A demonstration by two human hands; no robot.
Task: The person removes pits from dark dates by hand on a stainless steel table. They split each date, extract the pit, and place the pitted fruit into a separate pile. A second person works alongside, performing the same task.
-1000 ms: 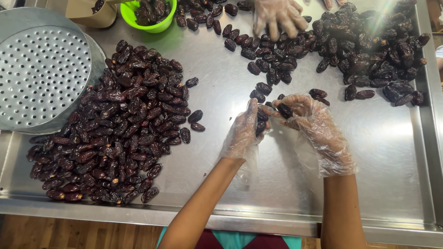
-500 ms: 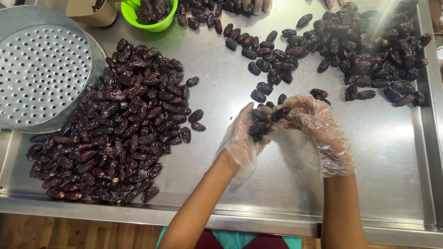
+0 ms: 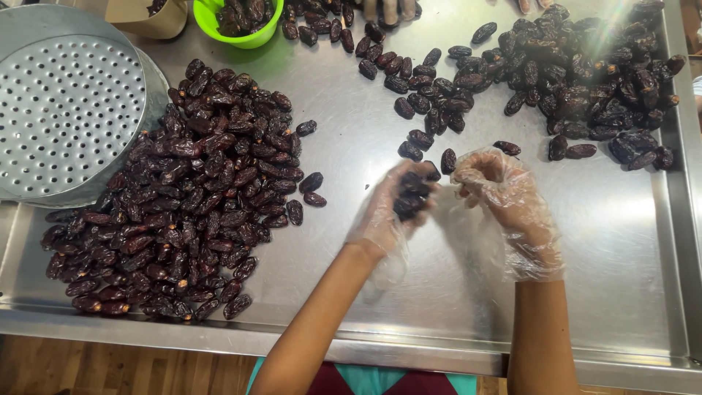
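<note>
Left hand [image 3: 391,208] in a clear plastic glove cups a few dark brown dates [image 3: 409,197] mid-surface on the steel table [image 3: 439,292]; gloved right hand [image 3: 504,194] curls loosely beside it, apparently empty. Big date pile [image 3: 183,190] sits towards the left edge.

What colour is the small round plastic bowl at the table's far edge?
Bright green plastic bowl, seen in the head view.

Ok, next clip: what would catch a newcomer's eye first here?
The big heap of dark dates on the left of the steel table, with a second heap at top right. Between them, the gloved left hand cups a few dates, with the gloved right hand close beside it.
</note>
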